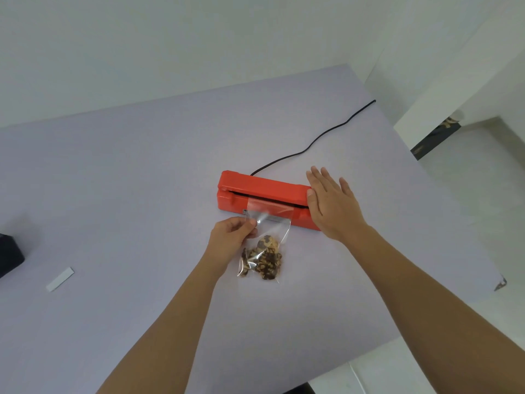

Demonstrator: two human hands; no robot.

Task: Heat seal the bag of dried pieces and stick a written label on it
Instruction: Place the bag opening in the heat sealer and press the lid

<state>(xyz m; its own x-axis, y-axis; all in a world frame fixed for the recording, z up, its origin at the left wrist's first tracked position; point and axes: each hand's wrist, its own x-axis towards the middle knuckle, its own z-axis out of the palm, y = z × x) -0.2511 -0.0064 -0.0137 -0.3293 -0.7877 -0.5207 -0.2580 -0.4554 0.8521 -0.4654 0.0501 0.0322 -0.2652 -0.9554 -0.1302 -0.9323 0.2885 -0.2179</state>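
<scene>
- A white label strip lies on the left of the lilac surface, well apart from the work.
- The left hand has its grip pinched on the left edge of the clear bag of dried pieces, whose mouth lies inside the red sealer.
- The right hand, grip apart and fingers flat, rests on the sealer's right end; pressing on a creased mouth risks a leaky seam.

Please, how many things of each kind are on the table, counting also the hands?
heat sealer, red: 1
power cord, black: 1
bag of dried pieces: 1
label strip, white: 1
black object, cut off at the left edge: 1
hands: 2, left hand and right hand
Total: 7
</scene>
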